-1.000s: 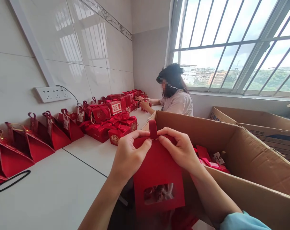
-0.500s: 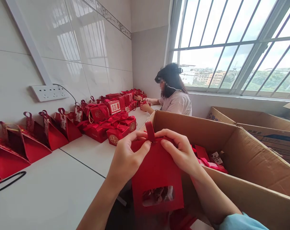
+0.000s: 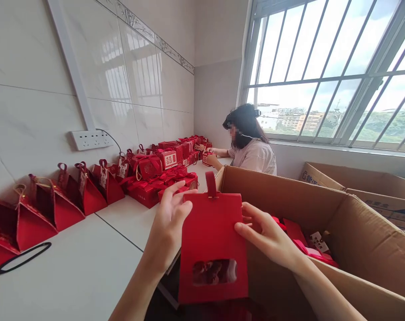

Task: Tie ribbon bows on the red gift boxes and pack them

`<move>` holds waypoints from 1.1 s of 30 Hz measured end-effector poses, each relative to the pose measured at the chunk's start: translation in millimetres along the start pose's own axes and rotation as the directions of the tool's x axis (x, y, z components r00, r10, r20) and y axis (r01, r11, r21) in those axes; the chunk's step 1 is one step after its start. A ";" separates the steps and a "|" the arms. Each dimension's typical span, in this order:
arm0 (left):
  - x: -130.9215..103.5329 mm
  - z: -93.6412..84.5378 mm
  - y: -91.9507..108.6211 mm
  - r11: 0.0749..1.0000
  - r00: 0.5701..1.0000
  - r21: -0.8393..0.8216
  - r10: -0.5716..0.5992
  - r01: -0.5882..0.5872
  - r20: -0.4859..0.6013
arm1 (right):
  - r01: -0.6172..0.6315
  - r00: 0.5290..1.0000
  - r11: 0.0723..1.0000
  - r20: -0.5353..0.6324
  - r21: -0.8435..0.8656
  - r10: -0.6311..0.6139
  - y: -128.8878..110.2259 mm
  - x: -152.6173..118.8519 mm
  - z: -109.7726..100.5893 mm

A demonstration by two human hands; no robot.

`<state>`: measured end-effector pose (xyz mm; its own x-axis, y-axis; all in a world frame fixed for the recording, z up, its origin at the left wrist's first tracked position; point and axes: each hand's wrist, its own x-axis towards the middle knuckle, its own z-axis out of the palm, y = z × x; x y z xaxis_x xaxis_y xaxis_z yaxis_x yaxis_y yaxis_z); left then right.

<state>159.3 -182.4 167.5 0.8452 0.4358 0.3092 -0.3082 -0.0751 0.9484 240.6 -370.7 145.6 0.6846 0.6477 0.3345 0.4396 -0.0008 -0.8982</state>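
A red paper gift box [image 3: 214,236] with a loop handle at its top and a clear window low on its front is held upright before me. My left hand [image 3: 169,223] is at its top left corner, thumb at the front edge and a finger reaching behind. At the right edge, my right hand [image 3: 265,232] pinches the box between thumb and fingers. Through the window, dark reddish contents show, too blurred to name.
Red handled boxes [image 3: 93,189] line the tiled wall on a white table [image 3: 71,272]. Further back are stacked red boxes [image 3: 144,189]. A black loop [image 3: 23,258] lies in front. To the right stands a large cardboard carton [image 3: 282,191] with red items inside. Beyond it sits another person [image 3: 255,154].
My hands have moved from the pinched top by the handle to the box's two sides. The box faces me more squarely. The view has shifted left and up.
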 end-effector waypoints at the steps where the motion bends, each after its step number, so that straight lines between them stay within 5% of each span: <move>1: -0.3 -2.6 -2.7 1.000 1.000 -0.026 -0.007 0.007 -0.013 | -0.011 0.998 0.997 -0.055 0.082 0.015 2.6 2.5 0.3; 5: -6.0 -6.3 -18.5 0.999 0.997 -0.003 -0.044 0.044 -0.062 | 0.063 0.940 0.889 -0.326 0.453 0.099 14.1 14.5 4.1; 8: -11.5 -0.2 -30.5 0.995 0.997 0.075 -0.071 0.072 -0.023 | 0.119 0.889 0.749 -0.406 0.652 0.213 18.8 21.7 10.8; 13: -19.7 18.0 -32.6 0.996 0.995 0.087 -0.037 0.029 0.089 | 0.033 0.899 0.627 -0.297 0.778 0.322 23.5 22.8 23.0; 17: -28.2 29.7 -31.4 0.975 0.991 0.179 0.133 -0.129 -0.010 | -0.033 0.947 0.612 -0.171 0.790 0.273 31.0 21.1 25.9; 21: -39.9 35.9 -40.9 0.766 0.859 0.460 0.512 -0.449 -0.012 | -0.081 0.971 0.631 -0.082 0.771 0.225 36.1 21.4 27.5; 23: -45.4 35.5 -49.3 0.662 0.792 0.530 0.610 -0.531 0.032 | -0.068 0.965 0.647 -0.113 0.760 0.235 35.9 20.8 28.2; 26: -51.6 30.4 -65.9 0.616 0.750 0.552 0.660 -0.563 0.029 | -0.061 0.950 0.656 -0.157 0.752 0.268 32.3 18.3 28.1; 30: -56.9 21.3 -88.0 0.702 0.777 0.461 0.628 -0.543 -0.040 | -0.096 0.935 0.643 -0.152 0.760 0.320 25.8 13.2 26.9; 33: -61.6 17.9 -96.6 0.788 0.837 0.369 0.545 -0.492 -0.047 | -0.109 0.934 0.626 -0.137 0.772 0.331 24.9 9.8 26.5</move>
<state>144.8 -218.0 58.2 0.5191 0.3666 0.7721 -0.4976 -0.6048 0.6218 242.8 -344.1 119.0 0.8641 0.5004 0.0540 -0.2481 0.5169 -0.8193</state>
